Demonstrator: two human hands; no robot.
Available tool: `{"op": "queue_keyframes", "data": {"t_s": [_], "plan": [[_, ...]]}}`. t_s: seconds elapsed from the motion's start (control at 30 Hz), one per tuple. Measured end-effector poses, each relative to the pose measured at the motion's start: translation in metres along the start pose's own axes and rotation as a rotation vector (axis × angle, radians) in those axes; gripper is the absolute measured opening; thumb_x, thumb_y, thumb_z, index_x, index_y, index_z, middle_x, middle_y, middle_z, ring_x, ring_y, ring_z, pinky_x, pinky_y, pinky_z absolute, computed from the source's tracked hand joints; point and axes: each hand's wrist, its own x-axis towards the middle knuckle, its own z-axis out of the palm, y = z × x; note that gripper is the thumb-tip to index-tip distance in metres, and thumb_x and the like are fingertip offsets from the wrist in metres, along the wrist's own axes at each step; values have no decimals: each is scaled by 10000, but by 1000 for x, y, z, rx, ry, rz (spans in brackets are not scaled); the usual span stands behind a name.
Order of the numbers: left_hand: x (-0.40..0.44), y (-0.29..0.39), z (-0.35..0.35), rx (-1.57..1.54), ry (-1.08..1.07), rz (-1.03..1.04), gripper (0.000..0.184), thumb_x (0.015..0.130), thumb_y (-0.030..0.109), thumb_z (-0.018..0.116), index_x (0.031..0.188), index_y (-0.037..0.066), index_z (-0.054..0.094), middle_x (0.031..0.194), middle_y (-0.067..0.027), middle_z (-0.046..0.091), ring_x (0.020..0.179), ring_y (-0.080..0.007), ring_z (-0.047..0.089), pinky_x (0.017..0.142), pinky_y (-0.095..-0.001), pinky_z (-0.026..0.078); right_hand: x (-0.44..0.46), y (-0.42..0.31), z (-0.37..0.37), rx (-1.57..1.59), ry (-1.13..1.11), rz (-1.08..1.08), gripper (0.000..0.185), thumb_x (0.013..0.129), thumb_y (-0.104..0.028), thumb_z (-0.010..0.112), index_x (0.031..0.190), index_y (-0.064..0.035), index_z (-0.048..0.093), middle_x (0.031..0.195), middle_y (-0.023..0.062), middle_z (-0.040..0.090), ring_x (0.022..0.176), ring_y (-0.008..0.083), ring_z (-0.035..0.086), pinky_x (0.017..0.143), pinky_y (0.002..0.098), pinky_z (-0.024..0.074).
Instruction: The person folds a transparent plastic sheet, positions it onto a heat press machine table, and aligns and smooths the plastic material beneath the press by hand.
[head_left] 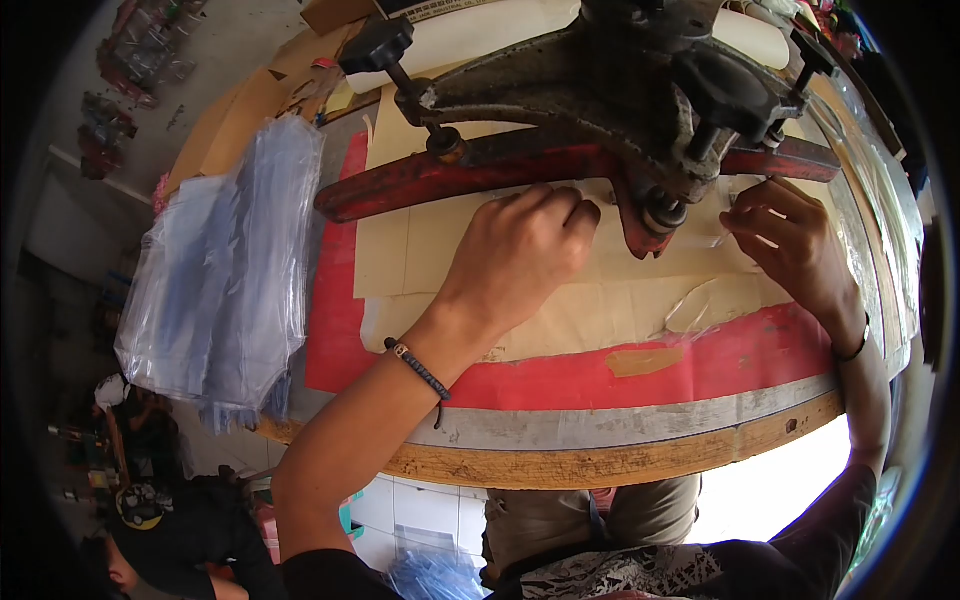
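My left hand [535, 240] is curled closed under the red bar of a press-like machine, knuckles up. Its fingertips are hidden, so what they hold cannot be made out. To the right of the machine's middle foot, my right hand [785, 235] has its fingers bent and thumb and forefinger pinched together. Whatever is in that pinch is too thin to name. Faint glints like clear plastic [708, 241] show between the hands, over the tan paper sheet [430, 262]. The dark metal machine frame [540, 85] with its red bar [440, 185] stands over the paper.
A stack of clear plastic sheets [225, 275] lies at the left, over the table edge. Red sheeting [540, 385] lies beneath the paper. Black knobs [377, 45] jut from the machine. A wooden table edge [600, 462] faces me. Another person [190, 530] is at lower left.
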Motion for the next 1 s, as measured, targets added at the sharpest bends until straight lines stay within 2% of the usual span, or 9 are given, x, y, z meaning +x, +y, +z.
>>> {"op": "queue_keyframes", "data": {"t_s": [0.27, 0.37, 0.57, 0.73, 1.0], "plan": [[0, 0, 0, 13, -8, 2, 192, 766, 23, 632, 953, 5, 669, 949, -101, 696, 844, -232, 685, 700, -335, 582, -2, 1, -1, 4, -18, 22, 226, 711, 61, 736, 908, -45, 707, 896, 75, 658, 751, 244, 667, 606, 340, 553], [1, -1, 4, 33, 69, 46, 175, 634, 14, 649, 808, 32, 637, 843, -59, 644, 797, -177, 657, 633, -283, 575, -3, 3, -1, -6, -25, 24, 219, 713, 47, 732, 910, -44, 702, 896, 78, 663, 765, 259, 664, 641, 354, 557], [3, -1, 4, 45, 67, 60, 195, 637, 1, 649, 830, 31, 640, 840, -51, 634, 805, -183, 654, 632, -287, 575, -8, 6, -1, -17, -43, 0, 187, 731, 10, 725, 908, -36, 683, 892, 80, 665, 791, 274, 659, 680, 367, 554], [4, 7, -7, 77, -43, 9, 248, 676, -11, 648, 923, 7, 663, 874, -71, 602, 722, -191, 666, 609, -296, 580, -8, 2, -3, -24, -58, 7, 159, 762, -21, 718, 910, -41, 666, 893, 74, 661, 781, 270, 656, 676, 373, 543], [0, 7, -4, 73, 35, 29, 250, 683, 24, 658, 933, 18, 676, 888, -59, 636, 748, -177, 664, 606, -278, 578, -5, 0, -7, 17, -77, 31, 150, 767, -4, 701, 909, -34, 663, 883, 75, 653, 801, 265, 650, 681, 367, 539]]}}
